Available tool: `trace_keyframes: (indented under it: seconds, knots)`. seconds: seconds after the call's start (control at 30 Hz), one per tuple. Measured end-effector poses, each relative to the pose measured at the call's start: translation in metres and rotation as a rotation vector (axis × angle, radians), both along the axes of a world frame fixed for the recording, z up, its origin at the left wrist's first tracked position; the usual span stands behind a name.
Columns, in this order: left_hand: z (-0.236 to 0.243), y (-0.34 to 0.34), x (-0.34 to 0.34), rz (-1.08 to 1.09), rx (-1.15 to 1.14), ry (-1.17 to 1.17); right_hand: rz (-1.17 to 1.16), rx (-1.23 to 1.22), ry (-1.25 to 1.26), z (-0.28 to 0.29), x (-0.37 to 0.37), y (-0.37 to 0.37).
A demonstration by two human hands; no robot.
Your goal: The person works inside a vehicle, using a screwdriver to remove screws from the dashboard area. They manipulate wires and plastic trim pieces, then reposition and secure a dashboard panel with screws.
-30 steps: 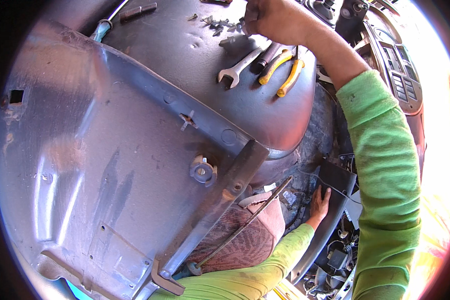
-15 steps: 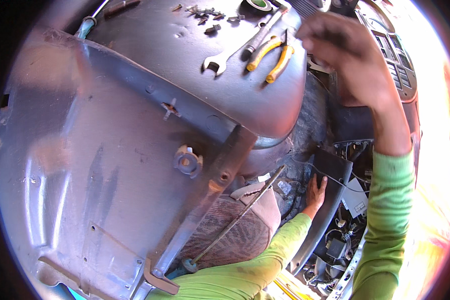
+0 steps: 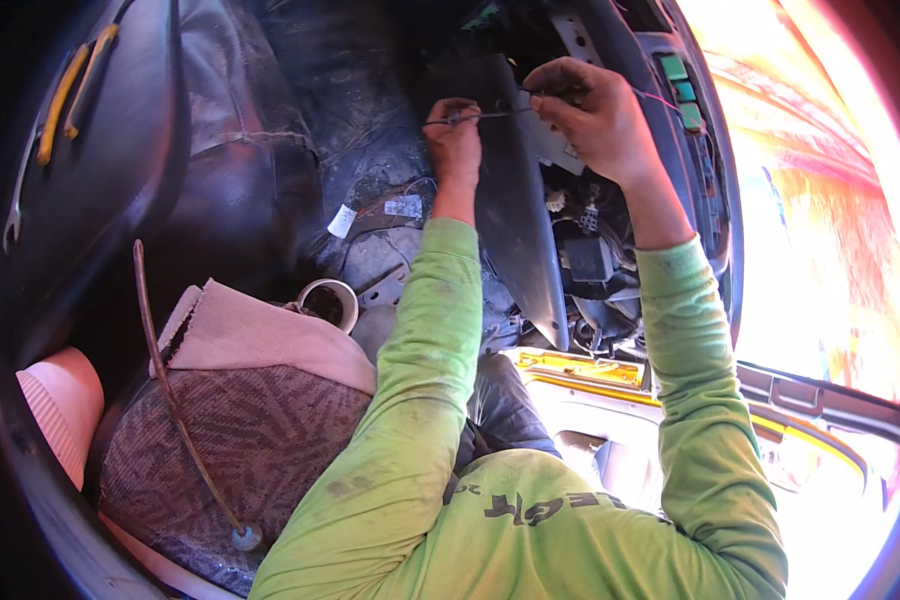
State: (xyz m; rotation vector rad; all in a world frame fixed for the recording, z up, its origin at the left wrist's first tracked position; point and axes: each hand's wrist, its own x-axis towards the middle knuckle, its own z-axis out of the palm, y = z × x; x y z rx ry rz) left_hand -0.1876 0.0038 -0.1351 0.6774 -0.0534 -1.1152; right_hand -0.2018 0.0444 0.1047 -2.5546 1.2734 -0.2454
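Note:
A thin dark wire (image 3: pixel 502 114) stretches between my two hands across the top of a long black panel (image 3: pixel 515 215). My left hand (image 3: pixel 455 138) is closed around one part of it, left of the panel. On the panel's right side, my right hand (image 3: pixel 602 118) pinches the wire between thumb and fingers. A pinkish strand (image 3: pixel 658 100) shows just beyond the right hand. Below that hand, exposed wiring and a black box (image 3: pixel 588 260) sit beside the panel.
On the left are yellow-handled pliers (image 3: pixel 62 105) and a wrench (image 3: pixel 16 210). A thin rod (image 3: pixel 175 400) leans over the patterned seat (image 3: pixel 240 440). A white cup (image 3: pixel 330 303) stands beyond the seat. Green parts (image 3: pixel 682 92) show at the right edge of the dashboard.
The view has swung right, away from the tools. My right hand has left the area by the pliers, and my left hand has lifted off the black panel; both now hold the wire.

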Motion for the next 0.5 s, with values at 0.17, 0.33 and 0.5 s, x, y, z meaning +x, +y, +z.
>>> trace_keyframes:
  seconds: [0.17, 0.33, 0.5]
  knots:
    - [0.012, 0.011, 0.021, -0.207, -0.312, 0.110, -0.056, -0.010, 0.022, -0.018, -0.019, -0.011]
    - [0.005, 0.007, 0.043, -0.357, -0.449, 0.068, -0.047, -0.110, -0.295, -0.029, -0.009, 0.003]
    - [-0.003, -0.001, 0.044, -0.462, -0.557, 0.001, -0.223, -0.035, -0.211, -0.064, -0.016, 0.053]
